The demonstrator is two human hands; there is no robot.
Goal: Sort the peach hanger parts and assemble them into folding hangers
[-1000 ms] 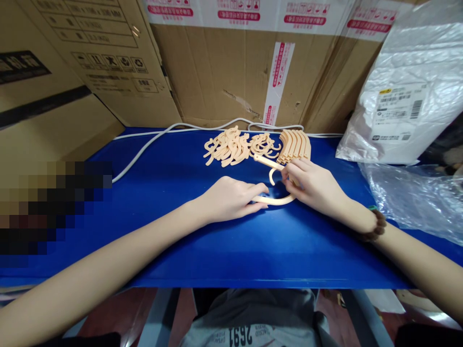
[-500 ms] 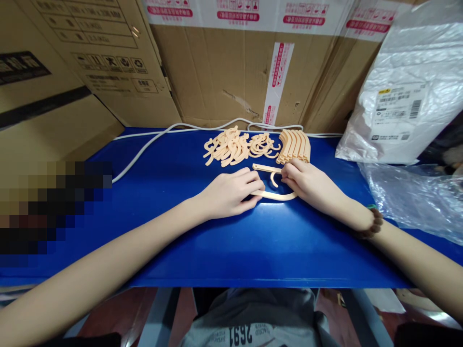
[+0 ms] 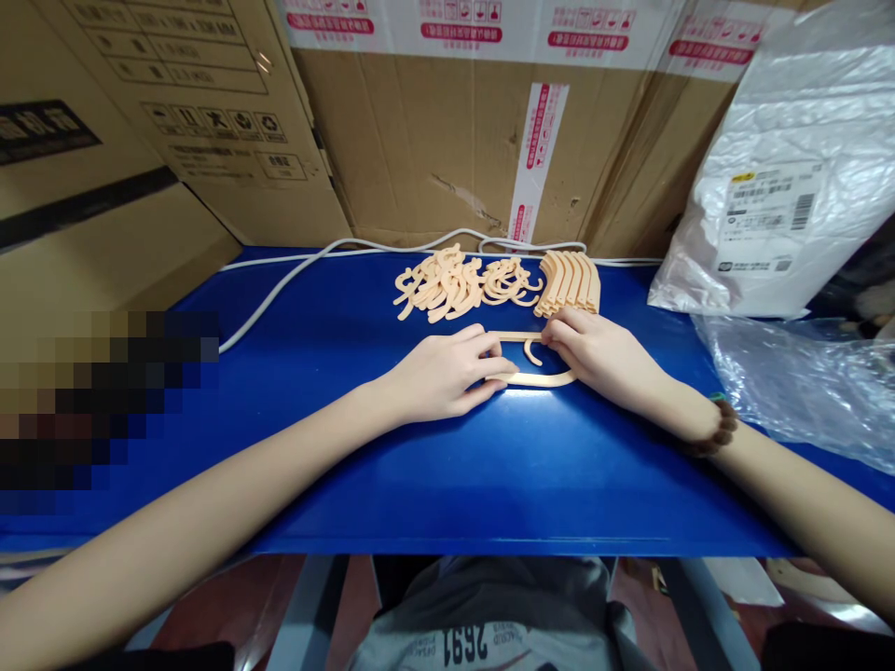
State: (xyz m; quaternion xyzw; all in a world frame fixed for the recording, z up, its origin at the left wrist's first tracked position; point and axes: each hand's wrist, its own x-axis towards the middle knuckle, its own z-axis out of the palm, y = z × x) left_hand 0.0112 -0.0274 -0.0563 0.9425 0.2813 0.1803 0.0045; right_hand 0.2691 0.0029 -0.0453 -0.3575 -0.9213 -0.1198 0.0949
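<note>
The right ends of the straight beige plastic bar (image 3: 516,336) and the bowed beige plastic rod (image 3: 549,379) disappear behind the right hand (image 3: 598,354), so any joint between them cannot be made out. The left ends of both are covered by the left hand (image 3: 447,377). The small curved beige hook (image 3: 533,353) shows only in part. Pixelation obscures the left edge of the view.

Against the frame half a second earlier, the bar lies nearer level, and its holed left end, then exposed, is now at the left fingers; contact there cannot be confirmed. One second ago the bar sloped down to the right. The loose heap of beige curved pieces (image 3: 444,284), the smaller hook pile (image 3: 504,281) and the neat row of bent beige strips (image 3: 571,280) are unmoved.

The left hand is partly closed, thumb and fingers pinching the rod's left part. The right hand is curled, its fingertips closed on the bar near its right end, with the palm concealed. The bar, rod and hook are between the hands, over the blue worktop (image 3: 447,485), just in front of the piles.
</note>
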